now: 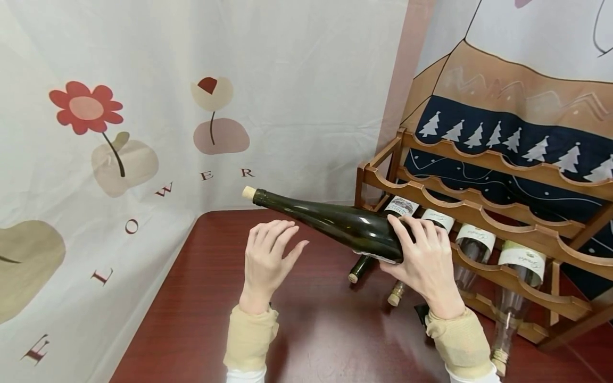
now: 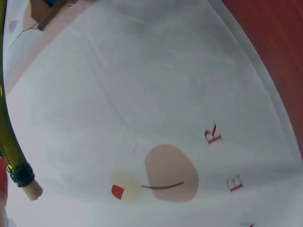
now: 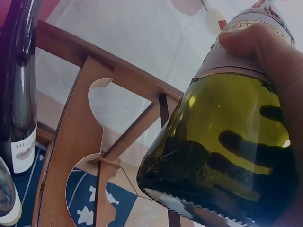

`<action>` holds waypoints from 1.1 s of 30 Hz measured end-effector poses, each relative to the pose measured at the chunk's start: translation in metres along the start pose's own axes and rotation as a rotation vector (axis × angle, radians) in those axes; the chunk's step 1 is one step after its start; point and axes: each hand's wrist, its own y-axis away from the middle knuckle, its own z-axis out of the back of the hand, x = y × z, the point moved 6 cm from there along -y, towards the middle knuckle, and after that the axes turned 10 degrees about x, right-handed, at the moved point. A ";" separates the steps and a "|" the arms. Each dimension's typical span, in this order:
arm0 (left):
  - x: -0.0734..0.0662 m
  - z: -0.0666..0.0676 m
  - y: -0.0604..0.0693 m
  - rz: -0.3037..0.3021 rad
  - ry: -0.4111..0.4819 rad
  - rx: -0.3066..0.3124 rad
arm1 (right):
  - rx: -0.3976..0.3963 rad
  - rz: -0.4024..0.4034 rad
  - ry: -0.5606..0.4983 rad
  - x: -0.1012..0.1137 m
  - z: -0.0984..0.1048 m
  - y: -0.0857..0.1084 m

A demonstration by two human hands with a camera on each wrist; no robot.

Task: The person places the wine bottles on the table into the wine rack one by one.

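A dark green wine bottle (image 1: 335, 221) with a cork (image 1: 248, 192) in its mouth is held up above the table, its neck pointing left and slightly up. My right hand (image 1: 423, 255) grips it near the base. In the right wrist view, the thumb lies over the pale label (image 3: 227, 59) and the fingers show dark through the glass. My left hand (image 1: 270, 258) is just below the neck, fingers loosely bent and apart from the bottle. At the left edge of the left wrist view are the bottle's neck (image 2: 12, 142) and cork.
A wooden wine rack (image 1: 483, 213) stands at the right on the red-brown table (image 1: 201, 298). Several bottles lie in its lower row, among them a clear corked one (image 1: 510, 319). A printed cloth (image 1: 306, 106) hangs behind the table and along its left side.
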 end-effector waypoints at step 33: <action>0.003 -0.031 0.013 0.004 -0.225 0.330 | 0.129 0.207 0.091 0.021 -0.009 -0.001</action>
